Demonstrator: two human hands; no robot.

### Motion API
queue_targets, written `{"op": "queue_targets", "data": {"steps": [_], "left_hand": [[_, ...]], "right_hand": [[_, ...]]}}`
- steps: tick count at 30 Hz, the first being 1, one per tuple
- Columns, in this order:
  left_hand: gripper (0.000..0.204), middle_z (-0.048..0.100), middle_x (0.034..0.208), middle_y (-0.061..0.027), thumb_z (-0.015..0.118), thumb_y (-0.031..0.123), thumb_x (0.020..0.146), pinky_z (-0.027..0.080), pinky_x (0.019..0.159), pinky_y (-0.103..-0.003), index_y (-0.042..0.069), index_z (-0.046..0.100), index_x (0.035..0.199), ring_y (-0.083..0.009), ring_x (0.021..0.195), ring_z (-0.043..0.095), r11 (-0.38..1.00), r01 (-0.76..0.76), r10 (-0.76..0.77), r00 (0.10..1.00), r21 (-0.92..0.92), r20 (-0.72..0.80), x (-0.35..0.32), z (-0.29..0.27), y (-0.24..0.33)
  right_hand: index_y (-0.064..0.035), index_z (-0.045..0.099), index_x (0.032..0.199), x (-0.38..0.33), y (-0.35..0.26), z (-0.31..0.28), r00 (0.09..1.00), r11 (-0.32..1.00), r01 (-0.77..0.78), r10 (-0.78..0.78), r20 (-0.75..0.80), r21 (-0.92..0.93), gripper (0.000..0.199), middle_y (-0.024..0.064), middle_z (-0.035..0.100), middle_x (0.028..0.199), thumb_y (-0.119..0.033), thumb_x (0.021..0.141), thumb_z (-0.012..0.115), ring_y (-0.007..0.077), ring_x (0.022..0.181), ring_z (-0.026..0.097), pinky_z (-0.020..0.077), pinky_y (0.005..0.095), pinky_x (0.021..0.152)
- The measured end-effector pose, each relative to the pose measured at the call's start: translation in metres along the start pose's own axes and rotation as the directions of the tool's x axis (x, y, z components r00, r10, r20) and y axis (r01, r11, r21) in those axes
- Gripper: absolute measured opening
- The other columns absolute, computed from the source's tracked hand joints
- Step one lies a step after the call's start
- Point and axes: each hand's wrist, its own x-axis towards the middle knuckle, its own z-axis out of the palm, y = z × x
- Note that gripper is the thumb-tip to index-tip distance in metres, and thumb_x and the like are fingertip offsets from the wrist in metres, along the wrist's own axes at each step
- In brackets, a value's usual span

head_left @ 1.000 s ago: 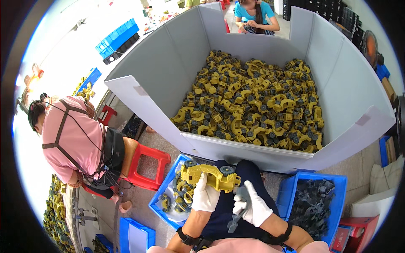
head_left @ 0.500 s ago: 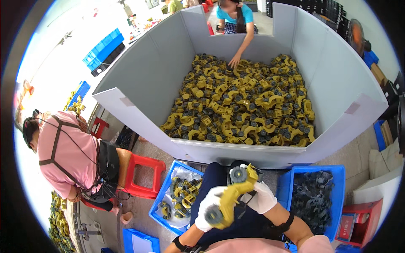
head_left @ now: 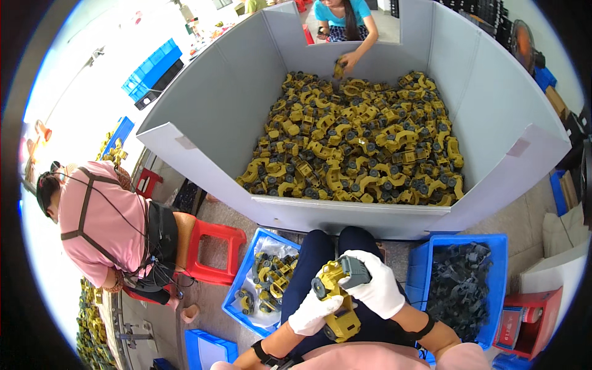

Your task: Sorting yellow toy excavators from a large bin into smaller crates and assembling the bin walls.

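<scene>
Above my lap I hold a yellow toy truck (head_left: 342, 322) with dark wheels, tilted, its long side running up and away from me. My white-gloved left hand (head_left: 313, 311) is closed round its near-left side. My gloved right hand (head_left: 381, 290) grips a dark grey ribbed part (head_left: 354, 272) at the truck's far end, the part touching the yellow body. Whether that part is fixed on or only pressed there, I cannot tell. The fingers of both hands partly cover the toy.
Ahead stands a large grey-walled bin (head_left: 351, 211) heaped with yellow toy vehicles (head_left: 364, 142). A blue crate (head_left: 231, 302) with similar toys is at my left, a blue crate (head_left: 501, 271) of dark grey parts at my right. A red stool (head_left: 213, 274) and co-worker (head_left: 108, 222) are left.
Between my hands the toy truck has turned, and the grey ribbed part now shows at its far end in my right hand. The person across has lifted a toy from the heap.
</scene>
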Motion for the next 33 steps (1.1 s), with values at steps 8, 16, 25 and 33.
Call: {"op": "queue_targets", "data": {"steps": [8,16,25,33], "left_hand": [[0.096,0.049,0.132,-0.0061,0.085,0.002,0.065,0.045,0.101,-0.034,0.013,0.031,0.143,-0.0191,0.121,0.052,0.952,-0.283,0.292,0.954,0.121,-0.066,0.001,0.003,0.018],[0.094,0.049,0.119,-0.0036,0.083,-0.004,0.055,0.045,0.098,-0.034,0.014,0.036,0.134,-0.0173,0.113,0.053,0.922,-0.23,0.248,0.968,0.31,-0.021,0.003,-0.001,0.028],[0.081,0.052,0.121,-0.009,0.081,-0.006,0.056,0.043,0.103,-0.039,0.011,0.041,0.125,-0.0232,0.118,0.053,0.897,-0.37,0.361,0.929,0.242,0.079,0.014,-0.007,0.022],[0.081,0.053,0.121,-0.0097,0.08,-0.006,0.054,0.043,0.103,-0.039,0.011,0.043,0.124,-0.0238,0.117,0.053,0.888,-0.401,0.387,0.916,0.225,0.103,0.015,-0.01,0.024]], "right_hand": [[-0.0041,0.055,0.123,-0.01,-0.013,-0.019,0.964,0.91,0.259,-0.225,0.139,-0.323,0.067,0.0141,0.058,0.105,-0.031,0.07,0.085,0.0271,0.096,0.06,0.049,0.0355,0.087],[-0.0021,0.052,0.12,-0.023,-0.02,-0.016,0.979,0.921,0.188,-0.151,0.134,-0.34,0.075,0.0154,0.049,0.103,-0.041,0.066,0.086,0.0303,0.095,0.053,0.0469,0.038,0.084],[-0.0034,0.056,0.119,-0.031,-0.022,-0.005,0.958,0.815,0.262,-0.283,0.04,-0.517,0.073,0.0175,0.053,0.104,-0.039,0.065,0.088,0.0314,0.091,0.059,0.0536,0.0378,0.074],[-0.0044,0.058,0.12,-0.034,-0.025,-0.003,0.965,0.763,0.218,-0.26,0.02,-0.609,0.073,0.0152,0.055,0.103,-0.045,0.066,0.086,0.0293,0.086,0.062,0.0559,0.0366,0.069]]}}
